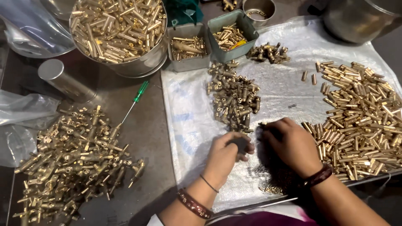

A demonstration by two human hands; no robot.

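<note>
My left hand (228, 155) rests on the white plastic sheet (188, 121), fingers curled around a small dark part that is mostly hidden. Just to its right, my right hand (291, 144) lies knuckles up, fingertips pinched near a small brass piece at the lower end of the middle pile of short brass fittings (234, 98). What the right fingers hold is hidden. A patch of small dark springs (268, 180) lies under and between my wrists. A big heap of brass tubes (362, 119) lies right of the right hand.
A round metal bowl of brass tubes (119, 29) stands at the back left, with two small grey tins (188, 46) of brass parts beside it. A heap of assembled brass valves (71, 159), a green-handled screwdriver (136, 100) and a metal cylinder (63, 79) lie left.
</note>
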